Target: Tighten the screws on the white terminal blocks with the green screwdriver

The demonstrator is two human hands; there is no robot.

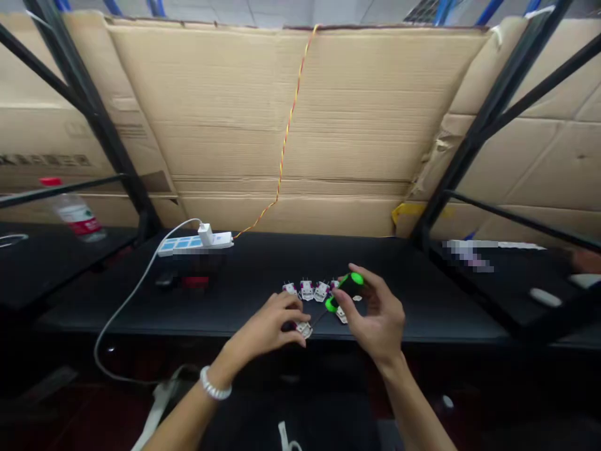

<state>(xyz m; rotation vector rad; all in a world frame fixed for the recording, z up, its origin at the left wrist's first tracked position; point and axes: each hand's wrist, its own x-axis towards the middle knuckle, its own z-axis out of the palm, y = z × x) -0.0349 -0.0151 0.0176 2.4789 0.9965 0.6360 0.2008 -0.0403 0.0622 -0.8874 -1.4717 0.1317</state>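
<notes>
Right hand point(378, 316) holding green-and-black device point(347, 291), left hand point(267, 329) over white connector point(303, 330), black table point(235, 294), power strip point(195, 244)

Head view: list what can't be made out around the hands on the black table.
Green-and-black object: the right hand covers much of it with its fingers, so its kind is unclear.
White module: the left hand covers part of it.
Row of white modules: any markings are too small to read.
Item on the far-right table: blurred into blocks.
Reddish thing: cut off by the right edge.
</notes>
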